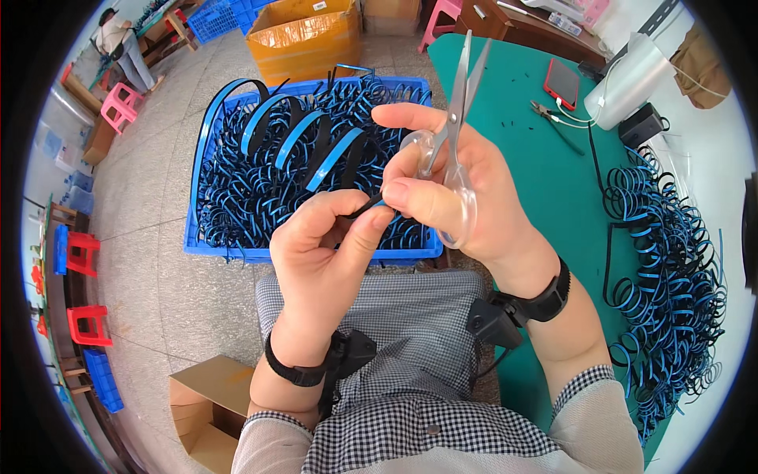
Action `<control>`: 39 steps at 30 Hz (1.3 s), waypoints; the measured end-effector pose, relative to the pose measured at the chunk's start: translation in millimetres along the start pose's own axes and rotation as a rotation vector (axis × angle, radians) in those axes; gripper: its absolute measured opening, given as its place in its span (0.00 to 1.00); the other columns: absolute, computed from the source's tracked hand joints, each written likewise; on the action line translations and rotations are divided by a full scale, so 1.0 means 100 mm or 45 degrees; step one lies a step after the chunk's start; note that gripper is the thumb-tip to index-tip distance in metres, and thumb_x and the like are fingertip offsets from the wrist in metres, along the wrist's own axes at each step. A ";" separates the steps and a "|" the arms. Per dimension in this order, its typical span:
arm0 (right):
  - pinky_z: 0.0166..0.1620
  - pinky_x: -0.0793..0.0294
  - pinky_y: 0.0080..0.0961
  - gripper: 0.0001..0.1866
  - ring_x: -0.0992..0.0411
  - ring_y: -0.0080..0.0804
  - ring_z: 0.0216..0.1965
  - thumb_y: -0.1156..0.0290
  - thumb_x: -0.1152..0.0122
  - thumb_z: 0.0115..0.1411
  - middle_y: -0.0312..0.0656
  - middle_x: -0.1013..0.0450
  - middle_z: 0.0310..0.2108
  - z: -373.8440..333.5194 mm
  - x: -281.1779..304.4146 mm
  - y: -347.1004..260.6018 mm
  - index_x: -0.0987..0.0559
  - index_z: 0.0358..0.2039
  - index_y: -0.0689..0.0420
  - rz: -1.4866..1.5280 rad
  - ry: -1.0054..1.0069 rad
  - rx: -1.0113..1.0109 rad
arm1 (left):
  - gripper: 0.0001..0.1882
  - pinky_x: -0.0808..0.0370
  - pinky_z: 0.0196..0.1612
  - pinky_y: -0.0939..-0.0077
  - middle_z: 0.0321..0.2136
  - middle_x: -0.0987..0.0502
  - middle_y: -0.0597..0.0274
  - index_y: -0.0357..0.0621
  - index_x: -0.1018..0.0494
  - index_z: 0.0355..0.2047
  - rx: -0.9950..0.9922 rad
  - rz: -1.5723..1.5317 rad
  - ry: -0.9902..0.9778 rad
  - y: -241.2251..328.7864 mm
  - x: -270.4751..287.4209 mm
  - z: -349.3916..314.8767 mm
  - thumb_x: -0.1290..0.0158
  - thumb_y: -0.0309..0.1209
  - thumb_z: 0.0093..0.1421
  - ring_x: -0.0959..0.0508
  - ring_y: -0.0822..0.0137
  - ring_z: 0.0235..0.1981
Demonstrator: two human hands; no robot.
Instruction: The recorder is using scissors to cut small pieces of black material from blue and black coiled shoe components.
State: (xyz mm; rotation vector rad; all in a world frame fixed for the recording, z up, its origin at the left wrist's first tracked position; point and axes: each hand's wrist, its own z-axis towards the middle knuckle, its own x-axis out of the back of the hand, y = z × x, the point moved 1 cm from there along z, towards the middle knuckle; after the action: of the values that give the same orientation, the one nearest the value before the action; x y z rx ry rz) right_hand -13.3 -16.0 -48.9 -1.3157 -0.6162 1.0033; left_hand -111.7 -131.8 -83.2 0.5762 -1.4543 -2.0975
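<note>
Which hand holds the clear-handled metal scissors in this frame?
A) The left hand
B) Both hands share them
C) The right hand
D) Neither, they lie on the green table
C: the right hand has its fingers through the clear handles of the metal scissors, blades pointing up, while the left hand pinches a black and blue strip.

A single head-worn fisheye view looks steeply down, close over the left hand (320,253) and right hand (450,197). Beyond them lies a blue crate (308,253); a green table (537,174) runs right of the right hand.
</note>
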 end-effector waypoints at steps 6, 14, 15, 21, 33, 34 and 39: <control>0.17 0.41 0.07 0.27 0.34 0.14 0.22 0.73 0.42 0.49 0.33 0.30 0.24 0.00 0.05 0.12 0.36 0.51 0.60 0.244 -0.012 -0.049 | 0.07 0.31 0.27 0.89 0.25 0.28 0.66 0.34 0.30 0.30 -0.001 -0.078 -0.051 0.06 0.00 -0.03 0.44 0.20 0.49 0.30 0.81 0.24; 0.22 0.36 0.10 0.27 0.32 0.19 0.22 0.75 0.43 0.49 0.37 0.29 0.26 -0.03 -0.13 -0.06 0.36 0.51 0.63 0.168 0.054 -0.100 | 0.05 0.34 0.25 0.90 0.24 0.29 0.69 0.35 0.30 0.29 0.023 -0.299 -0.115 0.13 0.13 -0.07 0.46 0.19 0.51 0.32 0.83 0.24; 0.22 0.36 0.10 0.27 0.32 0.19 0.22 0.75 0.43 0.49 0.37 0.29 0.26 -0.05 -0.17 -0.07 0.36 0.51 0.63 0.140 0.040 -0.092 | 0.05 0.34 0.25 0.90 0.24 0.29 0.69 0.35 0.30 0.29 0.000 -0.319 -0.104 0.15 0.17 -0.08 0.46 0.19 0.51 0.32 0.83 0.24; 0.21 0.40 0.08 0.29 0.37 0.13 0.21 0.70 0.41 0.48 0.30 0.31 0.25 -0.10 -0.14 -0.23 0.37 0.51 0.61 -0.171 -0.050 0.108 | 0.05 0.36 0.23 0.91 0.22 0.29 0.69 0.36 0.29 0.28 0.000 -0.134 -0.097 0.20 0.05 -0.06 0.47 0.17 0.50 0.33 0.83 0.21; 0.20 0.40 0.13 0.21 0.40 0.14 0.18 0.79 0.48 0.47 0.30 0.37 0.18 -0.90 0.35 -0.79 0.35 0.44 0.62 -0.145 0.526 0.245 | 0.24 0.30 0.23 0.87 0.34 0.25 0.53 0.34 0.40 0.52 -0.348 -0.002 -0.570 0.53 -0.54 -0.43 0.52 0.30 0.57 0.27 0.77 0.25; 0.21 0.39 0.13 0.21 0.39 0.14 0.18 0.78 0.47 0.46 0.31 0.35 0.19 -1.07 0.41 -0.99 0.34 0.44 0.61 -0.279 0.733 0.181 | 0.24 0.28 0.25 0.86 0.39 0.27 0.51 0.36 0.41 0.54 -0.472 -0.027 -0.603 0.52 -0.57 -0.46 0.53 0.30 0.57 0.26 0.75 0.28; 0.27 0.37 0.19 0.23 0.36 0.23 0.21 0.76 0.47 0.40 0.35 0.32 0.21 -2.13 1.01 -1.83 0.31 0.42 0.66 -0.296 1.484 0.595 | 0.10 0.28 0.32 0.80 0.34 0.26 0.53 0.30 0.30 0.38 -0.433 -0.148 -0.720 0.70 -0.53 -0.55 0.53 0.24 0.57 0.26 0.68 0.31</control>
State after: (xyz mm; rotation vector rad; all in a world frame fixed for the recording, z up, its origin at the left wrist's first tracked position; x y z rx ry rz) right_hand 259.6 -24.5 70.8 -1.1313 0.3439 0.0622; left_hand -24.6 -158.1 -32.6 -0.0795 -1.3032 -2.6641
